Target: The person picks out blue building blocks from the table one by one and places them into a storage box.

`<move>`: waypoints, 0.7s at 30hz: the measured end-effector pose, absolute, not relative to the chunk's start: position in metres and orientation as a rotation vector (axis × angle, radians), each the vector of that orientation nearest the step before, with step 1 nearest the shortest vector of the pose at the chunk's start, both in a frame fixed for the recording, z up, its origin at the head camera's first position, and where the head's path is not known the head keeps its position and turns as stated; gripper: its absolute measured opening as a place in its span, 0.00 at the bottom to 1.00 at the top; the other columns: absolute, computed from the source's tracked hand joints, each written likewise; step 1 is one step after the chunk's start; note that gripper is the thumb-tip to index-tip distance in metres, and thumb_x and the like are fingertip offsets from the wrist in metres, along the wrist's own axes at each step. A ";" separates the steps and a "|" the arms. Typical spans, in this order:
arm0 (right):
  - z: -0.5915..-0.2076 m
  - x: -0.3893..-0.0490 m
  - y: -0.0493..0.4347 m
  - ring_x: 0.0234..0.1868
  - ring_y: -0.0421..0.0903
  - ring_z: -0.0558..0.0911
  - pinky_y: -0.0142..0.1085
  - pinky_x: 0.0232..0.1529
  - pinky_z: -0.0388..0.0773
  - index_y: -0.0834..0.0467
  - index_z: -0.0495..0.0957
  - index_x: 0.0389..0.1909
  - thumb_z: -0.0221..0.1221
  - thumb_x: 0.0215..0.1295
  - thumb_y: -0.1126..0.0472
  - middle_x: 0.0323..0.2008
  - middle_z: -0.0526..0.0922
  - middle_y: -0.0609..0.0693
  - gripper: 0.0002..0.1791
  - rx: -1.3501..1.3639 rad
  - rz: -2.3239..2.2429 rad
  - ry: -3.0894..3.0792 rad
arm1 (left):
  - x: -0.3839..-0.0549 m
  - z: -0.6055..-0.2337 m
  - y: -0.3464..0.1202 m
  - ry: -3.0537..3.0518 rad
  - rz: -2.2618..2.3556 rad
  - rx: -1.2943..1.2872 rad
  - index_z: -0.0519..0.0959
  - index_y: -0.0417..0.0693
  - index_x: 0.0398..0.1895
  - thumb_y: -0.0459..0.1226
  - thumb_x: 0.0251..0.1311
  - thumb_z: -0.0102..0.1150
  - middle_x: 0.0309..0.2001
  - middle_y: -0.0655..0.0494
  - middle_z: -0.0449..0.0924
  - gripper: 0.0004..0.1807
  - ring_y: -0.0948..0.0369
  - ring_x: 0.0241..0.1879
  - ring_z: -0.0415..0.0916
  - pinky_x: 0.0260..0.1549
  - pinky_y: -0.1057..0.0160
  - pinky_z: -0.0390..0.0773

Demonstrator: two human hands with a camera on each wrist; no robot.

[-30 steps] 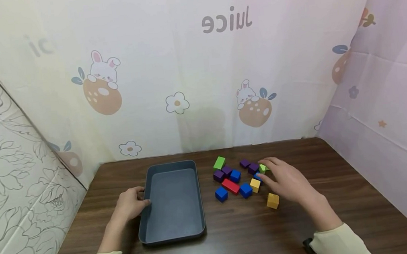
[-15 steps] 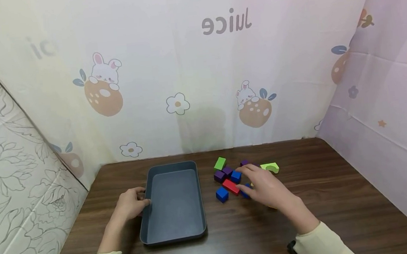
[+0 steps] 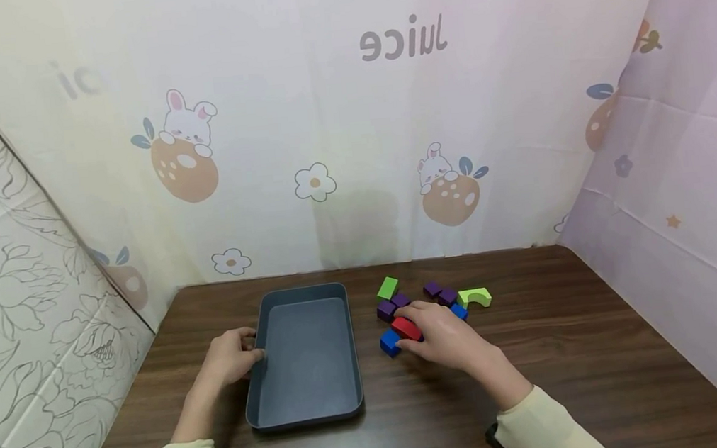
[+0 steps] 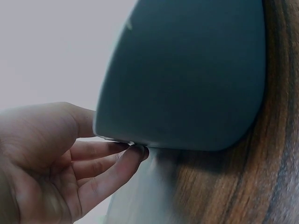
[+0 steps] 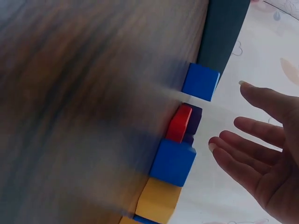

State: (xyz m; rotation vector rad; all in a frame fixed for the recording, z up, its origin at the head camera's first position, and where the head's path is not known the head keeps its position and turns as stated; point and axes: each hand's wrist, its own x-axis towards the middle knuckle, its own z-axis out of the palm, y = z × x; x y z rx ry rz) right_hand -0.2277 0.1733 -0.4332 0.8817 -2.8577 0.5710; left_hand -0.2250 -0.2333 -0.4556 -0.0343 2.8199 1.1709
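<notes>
My left hand (image 3: 228, 358) holds the left rim of a dark grey rectangular tray (image 3: 306, 360), thumb at the edge and fingers outside; the left wrist view shows its fingertips against the tray wall (image 4: 182, 84). My right hand (image 3: 441, 336) hovers over the toy blocks with fingers spread and nothing between them. Near its thumb and fingertips are a blue cube (image 3: 389, 343) and a red block (image 3: 406, 329). In the right wrist view, another blue cube (image 5: 173, 162) and a yellow cube (image 5: 158, 200) stand in line below the red one; the hand hides them in the head view.
Purple cubes (image 3: 387, 310) and a green block (image 3: 387, 288) lie behind the red block. Farther right are more purple cubes (image 3: 446, 296), a blue cube (image 3: 459, 311) and a light green arch block (image 3: 475, 297). Printed curtains (image 3: 358, 217) close off the wooden table's (image 3: 599, 345) back and sides.
My right hand has moved left, from beside the light green arch to over the red block and left blue cube, uncovering the arch. My left hand stays on the tray.
</notes>
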 end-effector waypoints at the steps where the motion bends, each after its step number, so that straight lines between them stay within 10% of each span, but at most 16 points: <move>1: -0.434 -0.228 0.172 0.48 0.48 0.85 0.43 0.48 0.87 0.61 0.82 0.61 0.74 0.65 0.53 0.55 0.86 0.55 0.27 0.892 0.573 -2.863 | -0.225 -0.455 -0.233 2.820 1.169 -0.032 0.75 0.25 0.65 0.31 0.63 0.68 0.39 0.44 0.86 0.28 0.56 0.29 0.86 0.25 0.57 0.89; 21: -0.431 -0.237 0.156 0.48 0.48 0.84 0.45 0.53 0.87 0.63 0.82 0.60 0.75 0.64 0.58 0.51 0.85 0.53 0.26 1.075 0.431 -2.942 | -0.226 -0.458 -0.233 2.839 1.145 -0.033 0.76 0.26 0.64 0.31 0.63 0.68 0.37 0.47 0.85 0.27 0.57 0.26 0.85 0.24 0.57 0.89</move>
